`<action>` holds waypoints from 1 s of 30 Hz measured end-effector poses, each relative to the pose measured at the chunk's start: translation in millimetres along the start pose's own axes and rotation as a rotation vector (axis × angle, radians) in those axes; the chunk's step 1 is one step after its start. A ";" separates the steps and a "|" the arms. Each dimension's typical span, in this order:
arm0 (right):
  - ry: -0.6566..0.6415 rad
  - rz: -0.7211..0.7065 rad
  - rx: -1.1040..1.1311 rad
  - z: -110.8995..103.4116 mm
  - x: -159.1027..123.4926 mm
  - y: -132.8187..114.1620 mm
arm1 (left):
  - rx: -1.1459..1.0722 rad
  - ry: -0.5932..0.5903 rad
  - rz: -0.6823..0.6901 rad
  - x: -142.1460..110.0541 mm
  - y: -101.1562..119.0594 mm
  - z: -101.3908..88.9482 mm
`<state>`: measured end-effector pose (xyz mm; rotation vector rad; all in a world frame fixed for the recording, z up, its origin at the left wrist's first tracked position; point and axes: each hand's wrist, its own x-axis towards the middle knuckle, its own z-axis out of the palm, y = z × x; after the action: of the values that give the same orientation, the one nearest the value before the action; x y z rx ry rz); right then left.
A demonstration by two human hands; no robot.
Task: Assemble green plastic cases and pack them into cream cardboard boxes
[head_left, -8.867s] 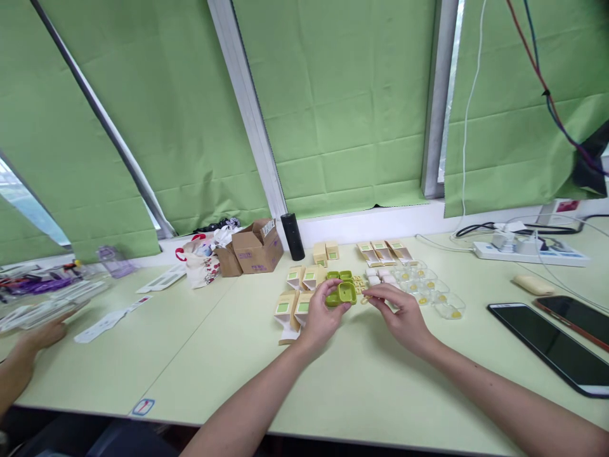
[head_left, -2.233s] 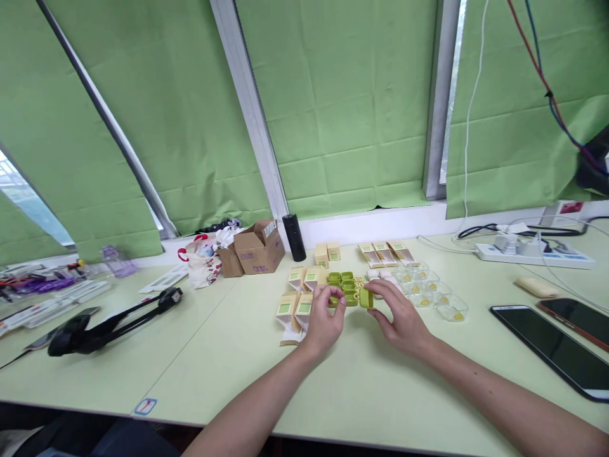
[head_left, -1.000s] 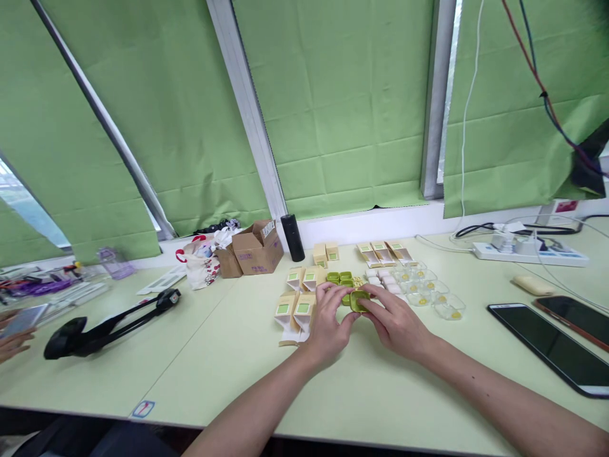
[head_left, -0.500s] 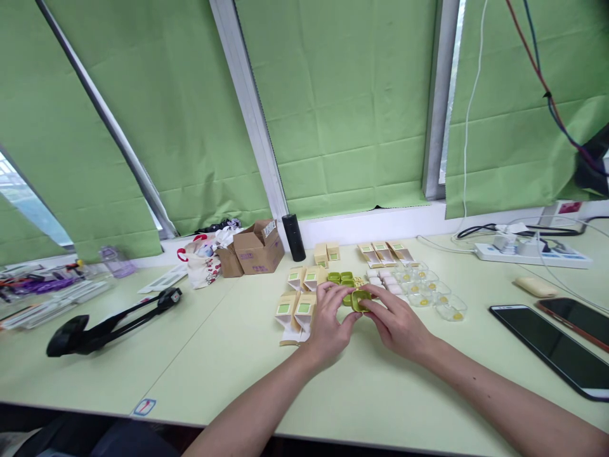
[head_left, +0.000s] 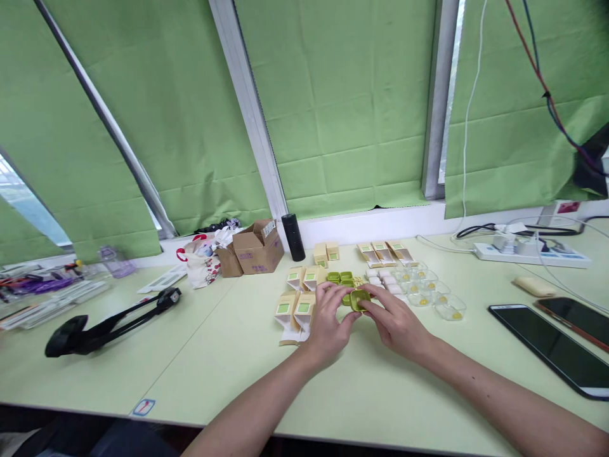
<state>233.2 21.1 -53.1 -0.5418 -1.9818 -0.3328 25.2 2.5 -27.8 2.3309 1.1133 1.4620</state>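
Between my two hands is a small square olive-green cup (head_left: 360, 299), tilted so its hollow inside faces me. My left hand (head_left: 330, 318) closes on its left side with thumb and fingers. From the right, my right hand (head_left: 397, 322) grips it, fingertips at the rim and inside. Just beyond stand several more green cups (head_left: 340, 277). Cream cartons with green windows (head_left: 295, 308) stand open to the left of my left hand. White and pale pink blocks (head_left: 387, 279) and clear plastic cups with yellow bits inside (head_left: 431, 287) lie beyond my right hand.
A black bottle (head_left: 294, 238) and a cardboard box (head_left: 258, 247) stand by the window wall. On the right lie a phone (head_left: 547, 349), a second phone (head_left: 578, 317) and a power strip (head_left: 533, 254) with cables. A black strapped device (head_left: 111, 327) rests at left.
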 end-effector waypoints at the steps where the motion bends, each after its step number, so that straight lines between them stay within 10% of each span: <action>1: 0.005 -0.003 0.003 0.4 -0.2 0.5 | 0.002 0.002 0.002 -0.1 -0.3 0.1; 18: -0.035 0.124 0.142 1.1 -4.5 0.9 | -0.003 -0.013 -0.015 0.0 0.1 -0.8; 30: -0.021 0.744 0.535 2.3 1.6 0.9 | 0.045 -0.036 0.033 -0.3 0.6 -3.6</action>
<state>231.3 23.3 -52.7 -0.8678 -1.6476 0.6438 22.4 1.1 -25.9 2.4066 1.1149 1.4141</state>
